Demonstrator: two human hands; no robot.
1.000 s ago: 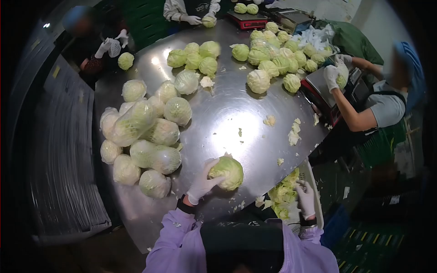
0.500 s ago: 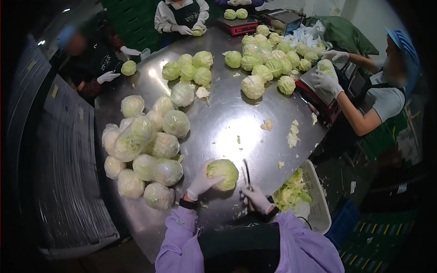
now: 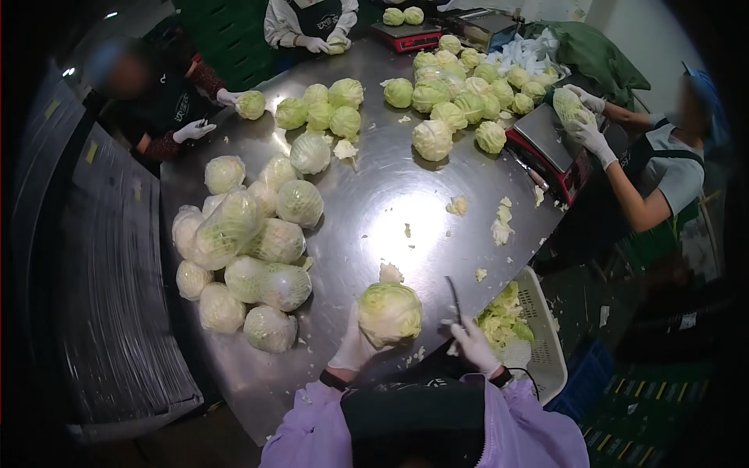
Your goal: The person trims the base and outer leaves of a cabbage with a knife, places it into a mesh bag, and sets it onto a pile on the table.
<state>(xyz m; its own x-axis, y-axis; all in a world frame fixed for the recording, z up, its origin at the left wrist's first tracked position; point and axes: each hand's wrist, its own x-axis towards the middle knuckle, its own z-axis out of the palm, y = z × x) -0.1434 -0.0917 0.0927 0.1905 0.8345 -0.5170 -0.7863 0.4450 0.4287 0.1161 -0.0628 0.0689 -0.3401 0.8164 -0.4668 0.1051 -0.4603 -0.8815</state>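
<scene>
A pale green cabbage (image 3: 390,313) rests against my left hand (image 3: 355,347), whose gloved fingers are closed around its left and lower side. My right hand (image 3: 472,347), also in a white glove, grips a knife (image 3: 455,300) to the right of the cabbage, its thin dark blade pointing up and away from me. Blade and cabbage are apart. Just beyond the cabbage lies a pale cut scrap (image 3: 390,273) on the steel table (image 3: 359,234).
Wrapped cabbages (image 3: 257,285) are piled at left; bare ones (image 3: 449,101) lie toward the back. A white basket (image 3: 542,335) of leaves stands by the right edge. Red scales (image 3: 554,148) sit near a co-worker (image 3: 655,171); other co-workers handle cabbages at far left and back.
My left hand has drawn the cabbage nearer and turned it; a pale scrap now shows beyond it. My right hand and knife moved right. The right co-worker lifted a cabbage off the scale.
</scene>
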